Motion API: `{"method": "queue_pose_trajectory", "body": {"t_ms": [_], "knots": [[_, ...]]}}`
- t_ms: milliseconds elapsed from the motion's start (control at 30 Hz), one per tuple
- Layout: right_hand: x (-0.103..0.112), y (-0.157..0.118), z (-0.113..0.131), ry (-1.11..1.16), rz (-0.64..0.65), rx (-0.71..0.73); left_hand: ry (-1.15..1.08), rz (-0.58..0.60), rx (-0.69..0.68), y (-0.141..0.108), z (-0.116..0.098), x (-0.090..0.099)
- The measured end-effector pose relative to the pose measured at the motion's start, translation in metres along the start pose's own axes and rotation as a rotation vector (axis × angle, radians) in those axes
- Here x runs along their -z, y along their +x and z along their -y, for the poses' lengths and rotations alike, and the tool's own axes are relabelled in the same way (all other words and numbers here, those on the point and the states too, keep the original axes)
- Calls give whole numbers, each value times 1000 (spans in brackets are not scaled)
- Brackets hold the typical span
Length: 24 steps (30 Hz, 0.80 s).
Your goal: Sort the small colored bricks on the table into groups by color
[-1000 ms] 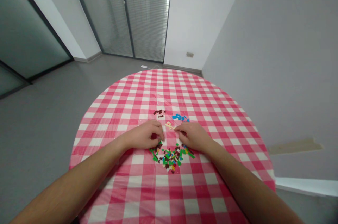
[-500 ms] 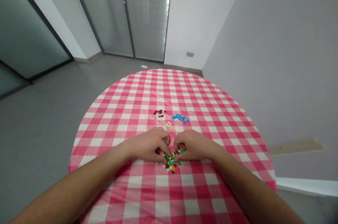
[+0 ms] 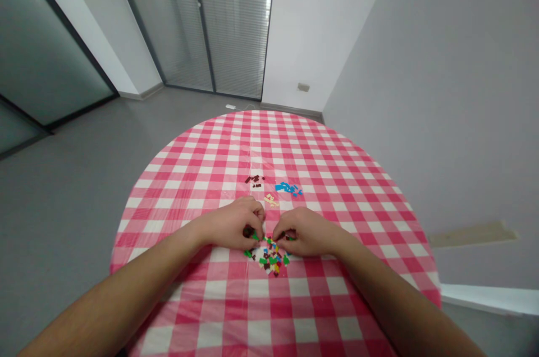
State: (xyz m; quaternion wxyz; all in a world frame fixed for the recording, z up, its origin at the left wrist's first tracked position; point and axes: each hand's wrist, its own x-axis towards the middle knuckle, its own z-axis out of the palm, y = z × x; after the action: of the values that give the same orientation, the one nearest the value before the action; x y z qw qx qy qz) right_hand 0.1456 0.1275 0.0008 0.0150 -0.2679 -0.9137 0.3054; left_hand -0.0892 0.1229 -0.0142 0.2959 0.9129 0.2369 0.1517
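Note:
A loose pile of small mixed-colour bricks (image 3: 270, 260), green, white, red, yellow, brown and blue, lies on the checked tablecloth between my hands. My left hand (image 3: 237, 224) bends over the pile's left edge, fingers curled, with green and dark pieces at its fingertips. From the right, my right hand (image 3: 306, 232) reaches the pile's upper right edge with thumb and fingers curled close together. Whether either hand grips a piece is too small to make out. Beyond them lie dark brown pieces (image 3: 255, 178), blue pieces (image 3: 288, 188) and cream pieces (image 3: 271, 200) in separate groups.
The round table (image 3: 189, 160) has a red and white checked cover. Behind it are a glass partition with blinds (image 3: 233, 26), a white wall and a small white object (image 3: 230, 106) on the floor.
My left hand has shifted slightly left and away from me, uncovering more of the pile. My right hand has moved slightly left. Some green pieces now lie farther left.

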Motion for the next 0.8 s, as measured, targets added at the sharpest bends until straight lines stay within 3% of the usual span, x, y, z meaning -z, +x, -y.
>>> {"method": "queue_pose_trajectory", "body": {"t_ms": [200, 800], "knots": [[1, 0, 6, -43, 35, 35, 1, -9, 12, 1, -2, 3], [-4, 2, 0, -20, -109, 36, 41, -43, 22, 8, -3, -11]]}}
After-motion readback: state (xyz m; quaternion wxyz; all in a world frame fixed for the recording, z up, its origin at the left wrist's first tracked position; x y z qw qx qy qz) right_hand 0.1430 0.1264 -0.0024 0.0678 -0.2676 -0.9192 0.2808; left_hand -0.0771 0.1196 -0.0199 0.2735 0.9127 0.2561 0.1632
